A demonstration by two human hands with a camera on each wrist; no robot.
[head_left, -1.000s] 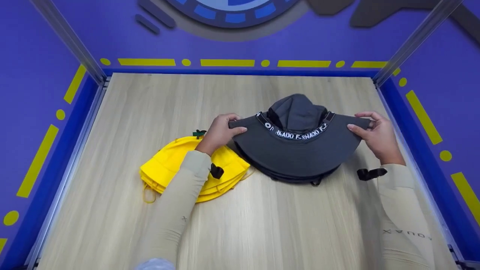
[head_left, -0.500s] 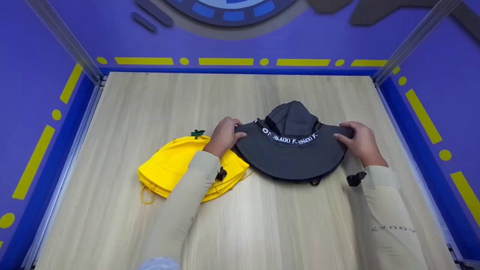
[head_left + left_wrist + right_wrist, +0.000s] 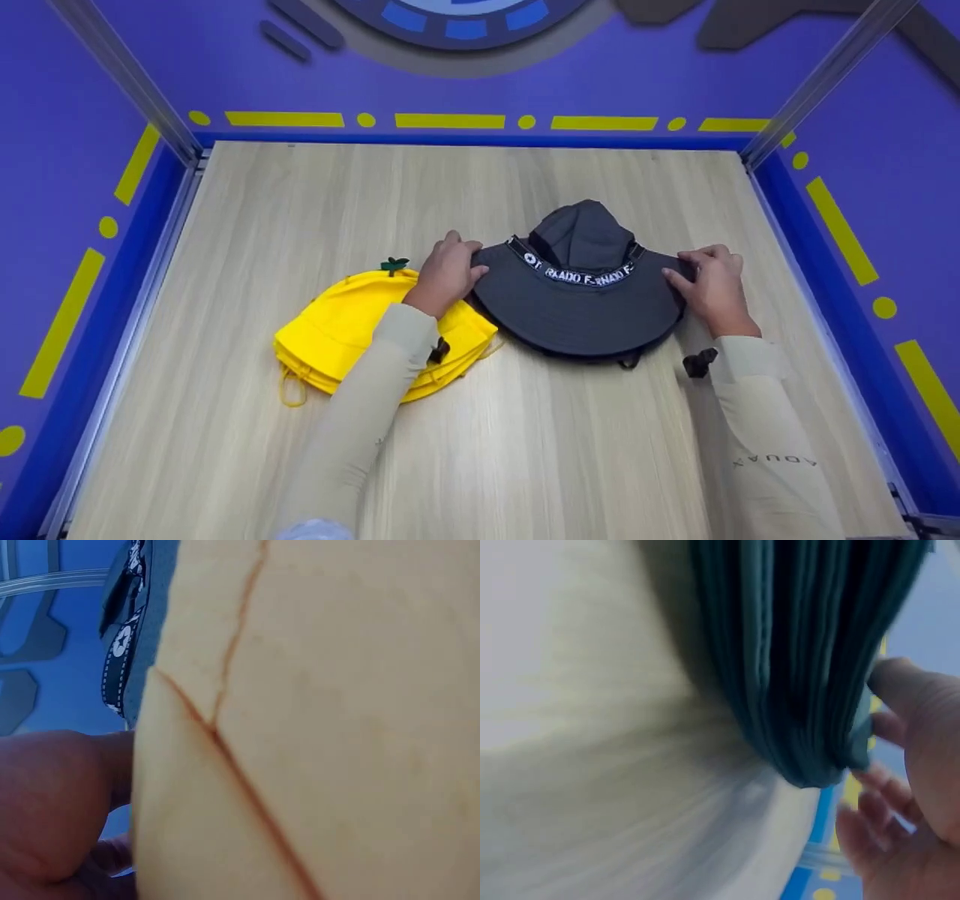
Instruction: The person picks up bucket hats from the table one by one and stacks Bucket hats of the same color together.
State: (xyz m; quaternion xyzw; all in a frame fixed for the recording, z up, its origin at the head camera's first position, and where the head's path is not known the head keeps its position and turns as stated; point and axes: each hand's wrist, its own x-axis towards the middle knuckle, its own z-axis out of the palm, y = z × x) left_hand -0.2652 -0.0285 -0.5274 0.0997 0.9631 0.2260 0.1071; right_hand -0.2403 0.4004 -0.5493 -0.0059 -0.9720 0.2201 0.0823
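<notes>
A dark grey wide-brimmed sun hat (image 3: 581, 319) with a lettered band lies on a stack of similar hats; their layered brims (image 3: 802, 675) show edge-on in the right wrist view. My left hand (image 3: 446, 274) pinches the left end of the top brim, thumb above. At the brim's right end my right hand (image 3: 716, 289) pinches with thumb on top and fingers beneath. Beside the dark hats is a stack of yellow hats (image 3: 337, 322) with a green sprout ornament (image 3: 394, 264) on top, partly hidden under my left forearm. Yellow cloth (image 3: 337, 690) fills most of the left wrist view.
The hats lie on a light wood table (image 3: 540, 450). Blue-purple panels (image 3: 480, 90) with yellow markings rise at the back and both sides, joined by metal posts. A thin yellow cord (image 3: 291, 390) trails from the left of the yellow stack.
The top grey hat has come down onto the stack below it, its brim's right end shifting left. My right hand has moved left and nearer with it; my left hand has shifted only slightly.
</notes>
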